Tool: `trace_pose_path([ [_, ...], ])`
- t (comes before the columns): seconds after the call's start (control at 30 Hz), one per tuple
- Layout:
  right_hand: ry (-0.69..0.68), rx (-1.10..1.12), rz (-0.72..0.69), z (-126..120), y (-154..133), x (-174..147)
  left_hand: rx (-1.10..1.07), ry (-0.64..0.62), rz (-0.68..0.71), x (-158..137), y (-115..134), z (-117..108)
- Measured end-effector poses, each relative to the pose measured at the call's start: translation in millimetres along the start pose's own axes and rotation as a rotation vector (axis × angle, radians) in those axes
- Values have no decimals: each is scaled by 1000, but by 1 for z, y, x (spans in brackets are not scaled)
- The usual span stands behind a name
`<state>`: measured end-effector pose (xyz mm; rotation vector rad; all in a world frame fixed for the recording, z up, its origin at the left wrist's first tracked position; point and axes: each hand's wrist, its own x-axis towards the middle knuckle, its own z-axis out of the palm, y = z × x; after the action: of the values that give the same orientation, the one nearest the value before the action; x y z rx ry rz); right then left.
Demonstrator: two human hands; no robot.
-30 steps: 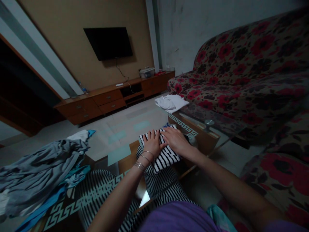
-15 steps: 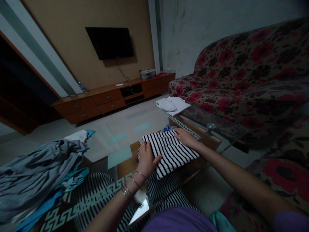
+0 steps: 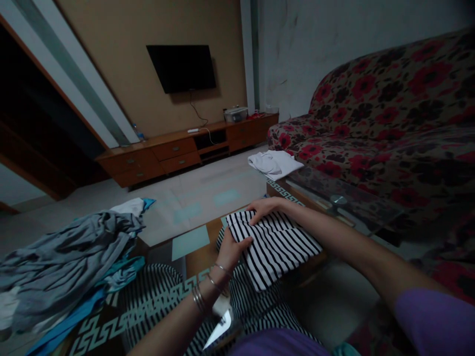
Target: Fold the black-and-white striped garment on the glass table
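Note:
A folded garment with black and white stripes (image 3: 278,247) lies over the near part of the glass table and my lap, tilted a little. My left hand (image 3: 230,251) grips its left edge, the thumb on top and the fingers hidden beneath. Bangles circle that wrist. At the far edge of the garment, near its left corner, my right hand (image 3: 264,208) is closed on the cloth with the thumb on the upper side. Some of its fingertips are out of sight behind the fold.
A heap of loose grey and blue clothes (image 3: 81,242) covers the left of the glass table (image 3: 193,242). White folded clothes (image 3: 278,163) lie at its far right end. A flowered sofa (image 3: 386,123) stands on the right; a wooden TV cabinet (image 3: 178,153) is along the wall.
My right hand has moved left along the garment's far edge and now pinches it near the left corner. My left fingers have slipped from the top to underneath. The view has shifted slightly.

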<state>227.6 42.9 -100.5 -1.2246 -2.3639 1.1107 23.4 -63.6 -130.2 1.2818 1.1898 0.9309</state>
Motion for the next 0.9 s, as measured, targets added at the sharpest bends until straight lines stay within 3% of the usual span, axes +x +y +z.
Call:
trace_pose_path([
  [0.07,-165,43,57,-10,-3,2,-7,16,-67,13,10,2],
  [0.13,-155,129,41,-28,-10,-1,27,54,-23,25,32,2],
  [0.2,9,233,-55,-53,-26,-9,133,113,210,31,68,2],
  [0.33,434,330,-276,-94,-70,-36,557,223,884,22,144,3],
  [0.43,652,334,-317,-93,-80,-55,983,268,1179,8,164,11],
  [0.5,708,319,-287,-74,-63,-66,1217,215,1222,0,147,20],
  [0.57,691,304,-211,-45,-29,-76,1376,98,1170,-7,112,29],
  [0.67,559,310,-22,0,29,-94,1468,-99,1014,-19,51,39],
  [0.73,532,272,49,20,55,-107,1451,-193,950,-26,22,39],
  [0.8,568,201,74,29,63,-116,1386,-265,919,-32,10,33],
  [0.9,606,101,72,24,51,-114,1269,-354,861,-33,13,17],
])
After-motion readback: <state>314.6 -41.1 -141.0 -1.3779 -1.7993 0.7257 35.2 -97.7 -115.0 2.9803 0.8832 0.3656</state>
